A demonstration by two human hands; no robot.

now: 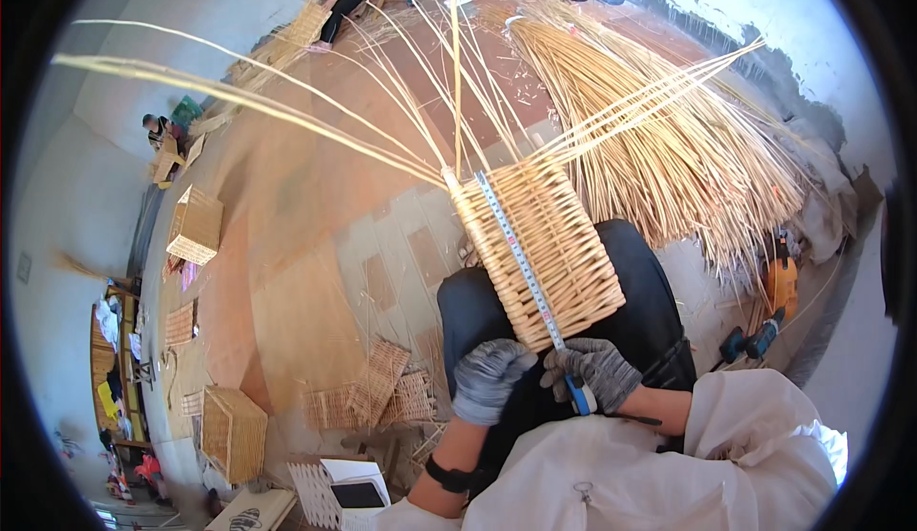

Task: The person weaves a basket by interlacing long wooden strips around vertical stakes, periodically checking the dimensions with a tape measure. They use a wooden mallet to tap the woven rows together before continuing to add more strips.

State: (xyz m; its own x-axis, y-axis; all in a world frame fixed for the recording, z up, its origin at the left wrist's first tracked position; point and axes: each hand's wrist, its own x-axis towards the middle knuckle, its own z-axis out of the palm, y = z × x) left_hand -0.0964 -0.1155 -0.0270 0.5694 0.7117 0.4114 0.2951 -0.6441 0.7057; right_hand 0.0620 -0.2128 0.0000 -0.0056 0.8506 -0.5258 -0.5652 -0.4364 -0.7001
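Observation:
A woven wicker panel (573,244) rests across my knees, with long loose rods (248,99) fanning out from its far end. The extended blade of a tape measure (521,262) lies lengthwise over the weave. Its blue and white case (581,395) is in my right hand (604,371), whose gloved fingers are closed around it by the panel's near edge. My left hand (489,378), in a grey glove, is beside the panel's near left corner. Its fingers look bent and somewhat blurred, so their grip is unclear.
A large bundle of rods (659,149) spreads over the floor at the right, near a cordless drill (764,335). Flat woven pieces (377,378) and wicker baskets (232,433) lie at the left. An open notebook with a phone (359,495) is at lower left. Two people sit farther off.

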